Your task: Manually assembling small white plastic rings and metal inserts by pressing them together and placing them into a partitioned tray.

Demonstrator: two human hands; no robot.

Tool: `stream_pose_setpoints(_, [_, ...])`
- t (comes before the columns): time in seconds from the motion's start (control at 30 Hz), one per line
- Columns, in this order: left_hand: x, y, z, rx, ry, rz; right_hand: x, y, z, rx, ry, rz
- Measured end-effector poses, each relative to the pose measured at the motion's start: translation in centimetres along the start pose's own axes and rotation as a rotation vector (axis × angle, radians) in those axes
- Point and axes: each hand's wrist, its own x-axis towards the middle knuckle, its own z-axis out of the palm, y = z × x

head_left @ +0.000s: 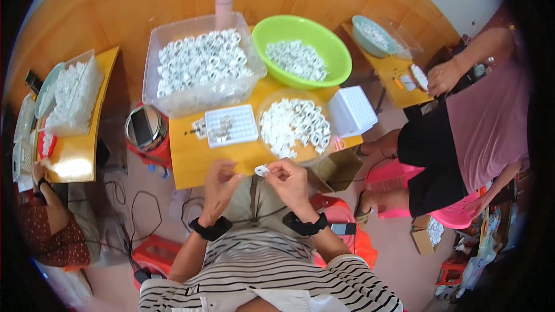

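A small white plastic part with a dark centre (pixel 262 171) is pinched between the thumb and fingers of my right hand (pixel 291 184), just off the table's near edge. My left hand (pixel 221 189) is beside it, thumb and fingers apart, with nothing visible in them. Beyond my hands, a round shallow tray (pixel 276 93) bears loose white parts on its left and white parts with dark centres on its right. Left of it lies a white gridded tray (pixel 211 138) with small metal pieces on top.
A clear bin (pixel 151 75) of white parts and a green basin (pixel 341 52) fill the table's back. A pink bottle (pixel 224 8) stands behind. White stacked trays (pixel 354 110) sit at right. People work at side tables; a red stool (pixel 156 257) and cables lie below left.
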Motion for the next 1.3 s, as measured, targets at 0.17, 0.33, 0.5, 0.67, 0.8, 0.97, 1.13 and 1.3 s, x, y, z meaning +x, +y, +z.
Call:
stream_pose_setpoints(0.17, [2.7,-2.1,-2.4,0.245,0.132,0.162,10.7,0.3,-6.2,-0.093,0.286,-0.257])
stream_pose_setpoints(0.33, [3.4,-3.6,-3.0,0.466,0.186,0.301,12.6,-7.0,-6.4,-0.066,0.549,-0.328])
stream_pose_setpoints(0.5, [3.4,-2.9,-2.3,0.476,0.194,0.282,5.6,-2.5,-2.8,-0.108,0.233,-0.198])
stream_pose_setpoints(0.67, [3.4,-3.2,-2.3,0.392,0.158,0.219,-1.2,0.8,-1.6,-0.071,0.201,0.03])
stream_pose_setpoints(0.8, [3.8,-2.5,-2.2,0.465,0.148,0.258,-4.0,1.3,-2.7,-0.148,0.05,0.062])
stream_pose_setpoints(0.97, [5.5,-4.4,-3.2,0.609,0.111,0.213,-5.6,4.1,-4.0,-0.342,-0.242,0.092])
stream_pose_setpoints(1.13, [5.5,-4.8,-3.1,0.59,0.145,0.263,-8.1,6.2,-4.7,-0.468,-0.287,0.145])
stream_pose_setpoints(1.3, [5.5,-5.1,-2.8,0.646,0.144,0.336,-10.2,7.2,-6.6,-0.433,-0.183,0.134])
